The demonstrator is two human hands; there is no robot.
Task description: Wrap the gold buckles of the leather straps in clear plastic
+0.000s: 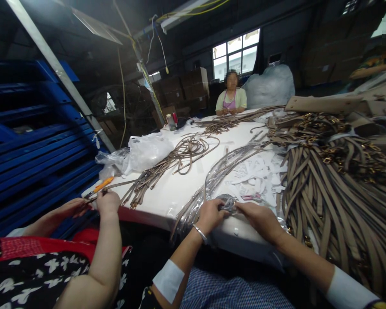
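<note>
My left hand (210, 216) and my right hand (259, 219) meet at the near edge of the white table (180, 184). Both are closed on a small crumpled piece of clear plastic wrapping (227, 203), which seems to cover a strap end; what is inside is hard to make out. A silver bracelet circles my left wrist. A run of plastic-wrapped straps (212, 176) leads away from my hands across the table. A big heap of tan leather straps with gold buckles (334, 189) lies just right of my right hand.
A person at my left holds a strap and an orange-handled tool (103, 184). Loose tan straps (176, 156), a white plastic bag (144, 152) and paper scraps (257, 176) lie on the table. Another person sits at the far end. Blue racks (35, 146) stand left.
</note>
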